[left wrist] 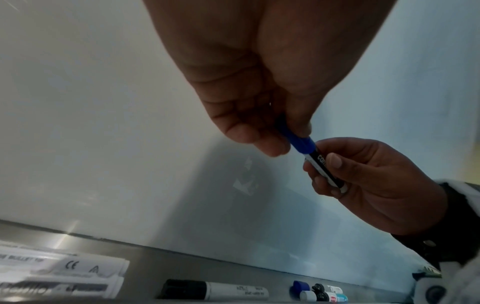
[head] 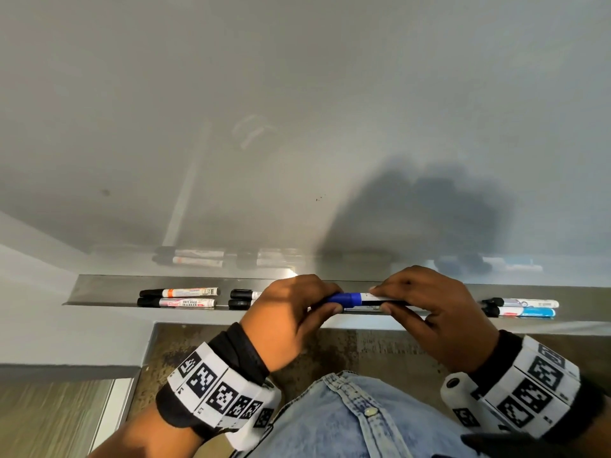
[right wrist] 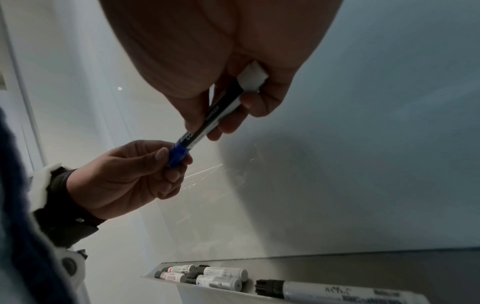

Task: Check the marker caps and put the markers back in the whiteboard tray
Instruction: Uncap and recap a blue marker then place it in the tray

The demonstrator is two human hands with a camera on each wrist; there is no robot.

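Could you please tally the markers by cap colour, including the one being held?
Black-capped markers, in the tray: 7
Blue-capped marker, held by left hand and right hand: 1
Blue-ended piece in the tray, kind unclear: 1
Total: 8 markers, plus the unclear piece

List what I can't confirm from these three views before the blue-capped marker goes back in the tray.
- Cap seating: left hand fingers cover part of the blue cap; no view shows whether it is fully seated.
- Middle tray markers: head view, barrels behind the left hand.
- Barrel brand text: right hand covers it.
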